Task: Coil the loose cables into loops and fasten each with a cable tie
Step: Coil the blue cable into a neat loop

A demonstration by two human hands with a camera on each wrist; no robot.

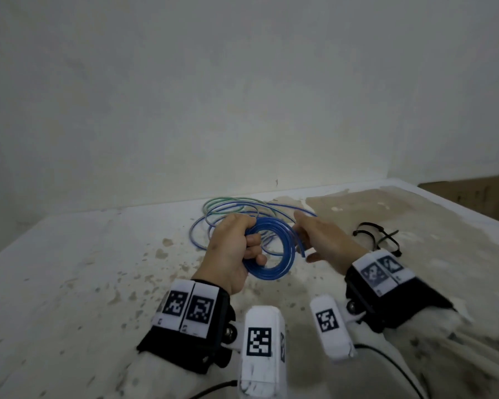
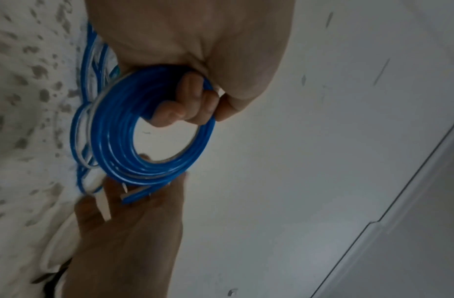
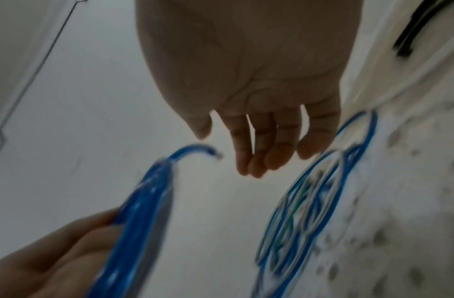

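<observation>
Left hand clenched around one side of blue cable coil, fingers curled through the loop's centre, coil lifted clear of white table and held roughly upright. Free cut end of coil projecting at the right side of the loop, just beside the right palm. Right hand released, fingers straight and slightly spread, grasping nothing; in right wrist view a small gap visible between cable tip and fingertips, while in left wrist view the tip overlaps the palm, so contact cannot be told. Loose cables, blue and green strands in wide overlapping loops, lying flat on the table behind both hands, near the wall. Black cable ties lying on the table to the right of the right hand, close to its wrist, untouched. Table surface white with grey-brown blotches and a larger worn brown patch on the right half. Black wrist straps bearing white tags with square printed codes on both forearms; right wrist view blurred.
</observation>
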